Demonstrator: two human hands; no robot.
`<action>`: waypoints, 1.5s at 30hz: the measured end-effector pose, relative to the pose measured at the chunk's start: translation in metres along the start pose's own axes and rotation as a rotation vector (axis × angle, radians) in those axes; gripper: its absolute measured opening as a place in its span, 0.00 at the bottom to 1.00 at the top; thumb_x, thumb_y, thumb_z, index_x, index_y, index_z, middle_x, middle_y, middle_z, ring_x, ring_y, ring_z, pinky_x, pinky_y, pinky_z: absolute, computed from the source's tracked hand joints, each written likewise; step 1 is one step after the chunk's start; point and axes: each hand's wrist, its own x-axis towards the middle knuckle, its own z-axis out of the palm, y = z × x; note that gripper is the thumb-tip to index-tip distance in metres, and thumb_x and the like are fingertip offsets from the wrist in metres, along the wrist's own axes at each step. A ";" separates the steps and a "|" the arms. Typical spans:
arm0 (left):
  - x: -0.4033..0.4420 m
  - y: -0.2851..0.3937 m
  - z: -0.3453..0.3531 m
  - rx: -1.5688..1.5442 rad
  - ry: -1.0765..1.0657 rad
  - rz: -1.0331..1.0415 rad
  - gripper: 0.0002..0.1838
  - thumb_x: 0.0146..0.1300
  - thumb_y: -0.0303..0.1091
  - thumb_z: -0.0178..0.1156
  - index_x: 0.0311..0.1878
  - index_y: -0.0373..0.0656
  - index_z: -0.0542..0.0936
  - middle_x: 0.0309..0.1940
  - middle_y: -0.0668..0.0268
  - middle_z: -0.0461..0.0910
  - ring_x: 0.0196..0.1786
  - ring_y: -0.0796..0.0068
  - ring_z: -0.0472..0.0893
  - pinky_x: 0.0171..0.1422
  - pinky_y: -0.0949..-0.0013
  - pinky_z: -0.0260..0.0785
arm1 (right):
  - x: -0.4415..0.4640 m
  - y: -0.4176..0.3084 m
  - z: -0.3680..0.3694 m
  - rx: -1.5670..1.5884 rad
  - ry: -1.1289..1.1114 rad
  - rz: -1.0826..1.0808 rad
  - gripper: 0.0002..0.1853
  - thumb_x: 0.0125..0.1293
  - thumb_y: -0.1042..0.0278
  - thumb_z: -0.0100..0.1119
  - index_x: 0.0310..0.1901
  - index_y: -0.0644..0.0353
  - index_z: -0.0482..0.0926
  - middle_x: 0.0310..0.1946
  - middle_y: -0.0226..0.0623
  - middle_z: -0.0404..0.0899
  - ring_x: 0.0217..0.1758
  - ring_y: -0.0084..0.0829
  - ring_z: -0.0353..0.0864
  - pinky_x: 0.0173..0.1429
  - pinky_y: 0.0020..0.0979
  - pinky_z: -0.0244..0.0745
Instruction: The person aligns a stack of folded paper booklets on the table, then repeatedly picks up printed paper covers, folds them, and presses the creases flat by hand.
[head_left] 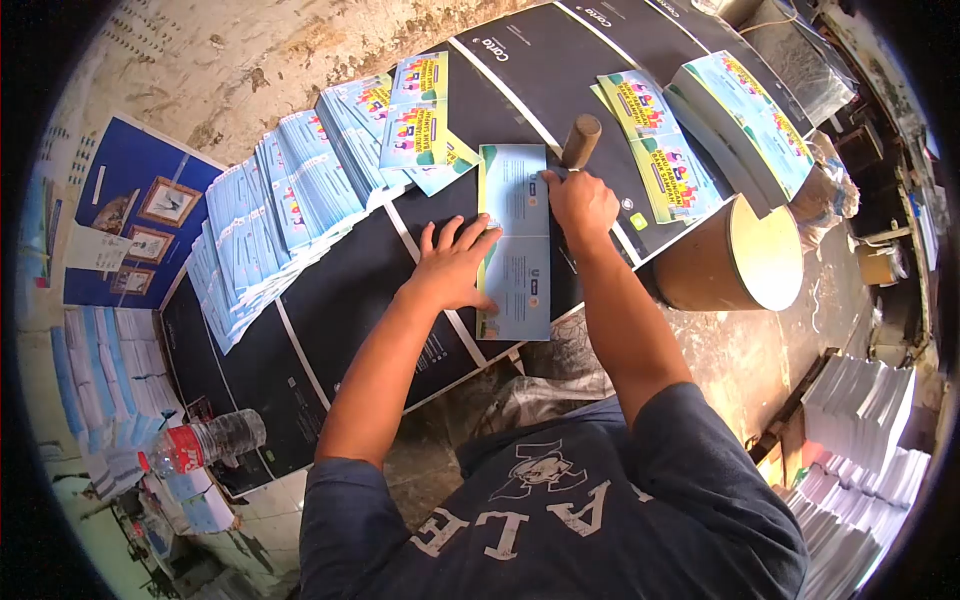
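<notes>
A light-blue printed booklet sheet (519, 262) with a green-and-yellow left edge lies lengthwise in front of me on the black table (370, 290). My left hand (456, 262) rests on its left edge with the fingers spread. In my right hand (583, 205) is a short brown cylinder (582, 140), of wood or cardboard; I cannot tell which. The fist is closed round its lower part, at the sheet's upper right edge, and hides that end.
Left of the sheet, many booklets (290, 190) lie fanned in overlapping rows. Flat booklets (665, 150) and a thick stack (745, 120) sit on the right, above a large round drum (740, 255). A plastic bottle (210, 440) lies at lower left; paper stacks (860, 410) stand at right.
</notes>
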 end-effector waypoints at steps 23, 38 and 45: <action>-0.008 0.009 0.008 -0.046 0.027 -0.161 0.65 0.36 0.62 0.80 0.79 0.58 0.58 0.83 0.68 0.47 0.83 0.54 0.48 0.78 0.24 0.39 | -0.009 -0.022 0.038 -0.216 0.183 -0.546 0.36 0.71 0.37 0.52 0.69 0.59 0.72 0.56 0.39 0.73 0.60 0.38 0.71 0.60 0.44 0.67; -0.012 0.003 0.004 -0.030 -0.015 -0.302 0.68 0.35 0.64 0.79 0.81 0.59 0.55 0.84 0.70 0.45 0.83 0.53 0.48 0.77 0.24 0.36 | 0.047 -0.025 0.038 -0.172 -0.092 -0.691 0.35 0.70 0.42 0.57 0.73 0.49 0.68 0.68 0.47 0.70 0.70 0.47 0.70 0.72 0.46 0.68; -0.011 0.004 -0.003 -0.006 -0.054 -0.323 0.68 0.35 0.63 0.79 0.82 0.61 0.53 0.84 0.71 0.44 0.83 0.51 0.48 0.78 0.24 0.35 | 0.004 0.029 0.036 0.004 -0.118 -0.921 0.40 0.67 0.44 0.61 0.77 0.51 0.62 0.77 0.49 0.59 0.81 0.49 0.54 0.81 0.50 0.52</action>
